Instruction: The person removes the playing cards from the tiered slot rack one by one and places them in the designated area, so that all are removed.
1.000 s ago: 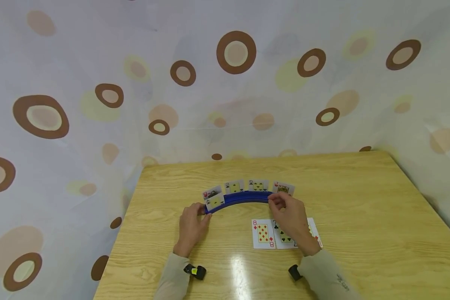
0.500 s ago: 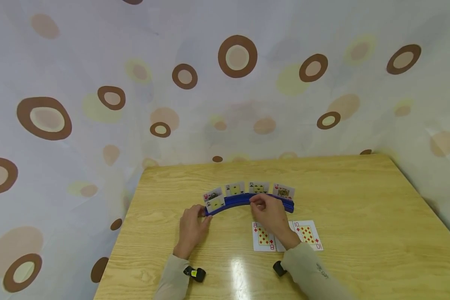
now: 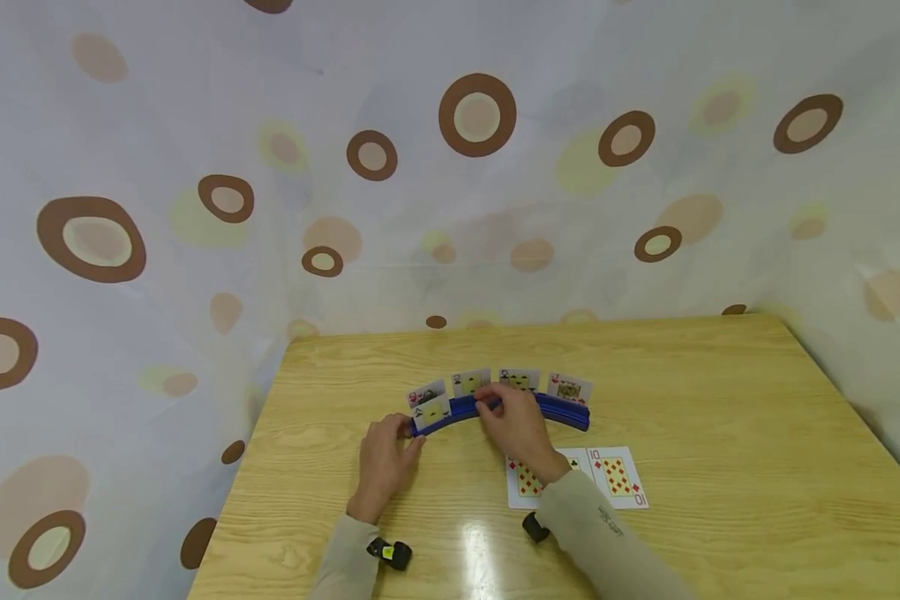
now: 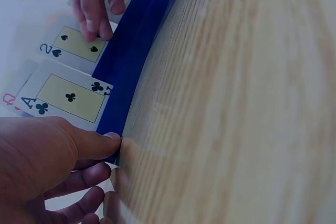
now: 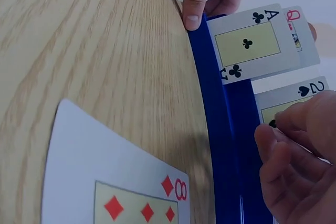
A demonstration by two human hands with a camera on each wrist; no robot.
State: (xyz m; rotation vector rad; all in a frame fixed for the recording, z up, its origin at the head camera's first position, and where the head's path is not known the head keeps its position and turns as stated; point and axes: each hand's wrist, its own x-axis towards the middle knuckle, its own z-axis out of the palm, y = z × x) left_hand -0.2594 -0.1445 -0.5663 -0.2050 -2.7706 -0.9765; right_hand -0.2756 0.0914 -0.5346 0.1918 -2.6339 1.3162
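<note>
A curved blue card holder (image 3: 562,412) stands on the table with playing cards upright in it. My left hand (image 3: 382,462) grips its left end, the thumb on the front edge in the left wrist view. Beside that hand, the ace of clubs (image 5: 248,43) stands in front of a red queen (image 5: 294,32). My right hand (image 3: 515,423) is at the two of spades (image 4: 79,44), loosely bent fingers in front of its face and covering part of it. Nothing shows held in the right hand. A five (image 3: 520,379) and a red face card (image 3: 568,388) stand farther right.
The eight of diamonds (image 3: 523,483), a black club card (image 3: 574,461) and the ten of diamonds (image 3: 618,477) lie face up nearer the person, partly under the right arm. The wooden table (image 3: 735,433) meets a patterned curtain (image 3: 540,208) at the back.
My right hand has slid left along the holder, from the red face card past the five to the two of spades. The left hand keeps its grip on the end.
</note>
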